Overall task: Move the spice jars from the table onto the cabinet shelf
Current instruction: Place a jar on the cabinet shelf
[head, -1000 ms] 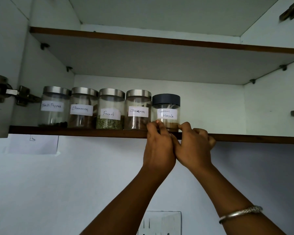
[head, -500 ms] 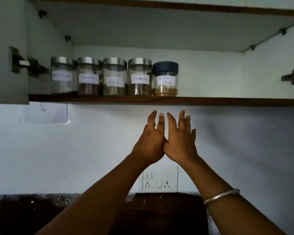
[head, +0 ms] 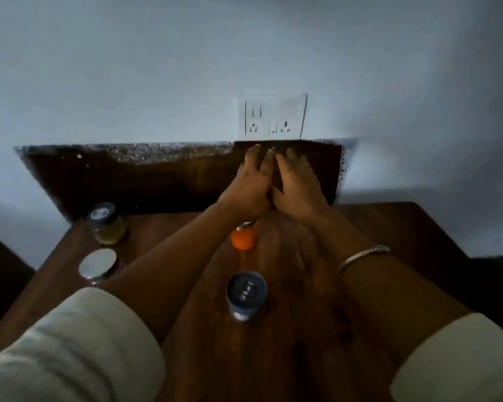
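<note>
Wooden table (head: 404, 224) below two hands held out close together. Left hand (head: 251, 181) flat, fingers straight, holding nothing. Right hand (head: 298, 184) just the same, right beside it. Silver bangle (head: 363, 256) on the right wrist. Peeking out from under the left arm, an orange jar (head: 243, 238), partly hidden. Nearer, between both arms, a dark-lidded jar (head: 246, 294) standing up. Off to the left, a shiny-lidded jar (head: 97, 264), and behind it a yellowish jar (head: 106, 224) near the table's back corner. White sleeves (head: 70, 343) at the bottom. Wall socket (head: 275, 117) on the pale wall past the fingertips.
</note>
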The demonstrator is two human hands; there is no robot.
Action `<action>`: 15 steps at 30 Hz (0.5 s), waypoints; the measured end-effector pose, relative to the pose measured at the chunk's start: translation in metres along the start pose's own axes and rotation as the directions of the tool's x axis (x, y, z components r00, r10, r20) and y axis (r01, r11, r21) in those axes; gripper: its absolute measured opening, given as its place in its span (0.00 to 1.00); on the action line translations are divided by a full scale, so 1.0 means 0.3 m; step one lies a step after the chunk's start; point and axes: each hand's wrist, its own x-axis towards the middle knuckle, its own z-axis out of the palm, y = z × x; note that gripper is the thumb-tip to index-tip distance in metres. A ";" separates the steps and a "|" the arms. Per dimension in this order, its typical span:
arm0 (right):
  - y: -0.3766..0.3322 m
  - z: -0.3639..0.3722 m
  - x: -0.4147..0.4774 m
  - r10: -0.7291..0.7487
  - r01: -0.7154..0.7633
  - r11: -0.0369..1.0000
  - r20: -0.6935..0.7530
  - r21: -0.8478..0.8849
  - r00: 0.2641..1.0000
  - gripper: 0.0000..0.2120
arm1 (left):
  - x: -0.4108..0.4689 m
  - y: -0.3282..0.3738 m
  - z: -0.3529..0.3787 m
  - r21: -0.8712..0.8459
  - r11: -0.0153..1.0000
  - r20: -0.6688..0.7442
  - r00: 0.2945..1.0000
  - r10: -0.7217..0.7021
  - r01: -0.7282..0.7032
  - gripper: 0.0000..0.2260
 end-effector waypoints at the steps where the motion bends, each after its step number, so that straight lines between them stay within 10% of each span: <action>1: 0.015 0.044 -0.038 0.017 -0.018 1.000 0.043 0.008 0.999 0.30 | -0.035 -0.016 0.042 -0.020 0.999 0.036 0.999 -0.030 0.031 0.40; 8: 0.076 0.335 -0.295 -0.057 0.062 0.998 0.200 -0.021 0.978 0.28 | -0.281 -0.096 0.287 -0.093 0.986 0.311 0.945 -0.104 0.139 0.44; 15: 0.088 0.466 -0.442 0.076 -0.202 0.957 0.491 0.208 0.868 0.42 | -0.481 -0.137 0.419 -0.164 0.920 0.441 0.861 -0.254 0.356 0.54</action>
